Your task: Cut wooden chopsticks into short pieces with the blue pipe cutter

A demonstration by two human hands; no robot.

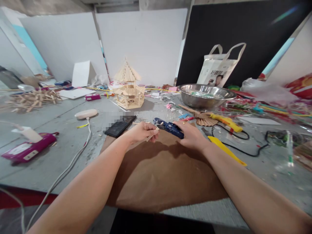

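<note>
Near the middle of the view, my left hand [143,132] is closed, pinching a thin pale wooden stick [149,137] between thumb and fingers. My right hand [191,134] is wrapped round a dark blue hand tool [170,128], possibly a cutter, with a metal part near its front end. The stick's upper end is at the tool's front; I cannot tell whether it lies between the jaws. Both hands are above a brown sheet [170,175]. Further back stands a small pavilion [130,94] built of wooden sticks, with a pointed roof.
A black phone [121,125] lies left of my hands. Purple power strip [29,149] and white cable [80,151] are further left, below a stick pile [34,99]. At right are a metal bowl [195,100], a yellow glue gun [226,122] and a folded fan [206,120].
</note>
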